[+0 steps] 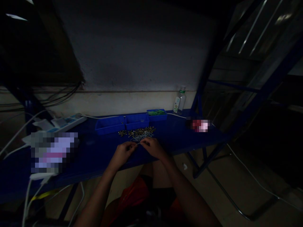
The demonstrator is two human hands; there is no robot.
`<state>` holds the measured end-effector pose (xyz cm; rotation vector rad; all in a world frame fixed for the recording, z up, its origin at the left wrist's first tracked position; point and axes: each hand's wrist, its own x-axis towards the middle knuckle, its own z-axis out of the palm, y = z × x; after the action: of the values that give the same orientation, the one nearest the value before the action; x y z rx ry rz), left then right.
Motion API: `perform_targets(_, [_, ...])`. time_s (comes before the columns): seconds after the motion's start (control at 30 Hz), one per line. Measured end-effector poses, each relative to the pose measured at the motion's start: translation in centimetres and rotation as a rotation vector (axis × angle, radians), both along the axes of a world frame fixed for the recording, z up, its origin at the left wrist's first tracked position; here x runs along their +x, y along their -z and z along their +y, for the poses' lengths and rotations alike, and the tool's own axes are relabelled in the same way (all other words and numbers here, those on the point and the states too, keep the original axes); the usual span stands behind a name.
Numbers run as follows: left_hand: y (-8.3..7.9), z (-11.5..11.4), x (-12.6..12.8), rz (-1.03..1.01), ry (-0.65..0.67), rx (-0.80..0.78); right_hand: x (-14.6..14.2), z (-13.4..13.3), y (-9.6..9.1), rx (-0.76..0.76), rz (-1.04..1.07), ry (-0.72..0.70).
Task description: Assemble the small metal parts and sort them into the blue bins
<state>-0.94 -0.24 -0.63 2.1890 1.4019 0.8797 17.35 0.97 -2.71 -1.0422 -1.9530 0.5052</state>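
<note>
My left hand and my right hand meet above the front of the blue table. Between their pinched fingertips runs a thin, pale metal pin, with one hand at each end. Its exact kind is too small to make out. Just beyond my fingers lies a pile of slim silvery pins. Behind it is a heap of small brass-coloured metal pieces, and a smaller cluster of similar pieces sits to the left.
Blue trays stand behind the heap; another tray holds green pieces. A plastic bottle stands at the back right. A power strip and white cables occupy the left. Blurred items lie at both sides.
</note>
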Motion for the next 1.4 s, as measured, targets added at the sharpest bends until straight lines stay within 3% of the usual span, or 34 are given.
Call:
perform_targets(0.23, [-0.1, 0.1, 0.0, -0.015, 0.015, -0.018, -0.3, 0.0, -0.5, 0.002, 0.135, 0.060])
perform_targets(0.33, [0.0, 0.1, -0.1, -0.014, 0.001, -0.014, -0.4, -0.9, -1.2, 0.143, 0.215, 0.184])
perform_targets(0.5, [0.2, 0.1, -0.2, -0.019, -0.006, -0.012, -0.3, -2.4, -1.0, 0.404, 0.423, 0.248])
perform_targets(0.57, [0.3, 0.2, -0.2, -0.023, -0.008, -0.014, -0.2, -2.2, -0.7, 0.381, 0.534, 0.354])
perform_targets(0.63, [0.4, 0.2, -0.2, -0.023, -0.011, -0.020, -0.2, -1.4, -0.5, 0.258, 0.582, 0.434])
perform_targets(0.7, [0.4, 0.3, -0.3, -0.020, -0.011, -0.021, -0.3, -0.4, -0.4, 0.086, 0.515, 0.366])
perform_targets(0.8, [0.3, 0.3, -0.3, -0.026, -0.001, -0.020, -0.6, 0.8, -0.3, -0.101, 0.307, 0.105])
perform_targets(1.0, [0.1, 0.2, -0.4, -0.043, -0.003, -0.013, -0.4, 0.7, 0.1, -0.143, 0.037, -0.090])
perform_targets(1.4, [0.3, 0.4, -0.4, -0.054, 0.001, -0.016, -0.4, 0.1, 0.2, -0.059, -0.024, -0.016])
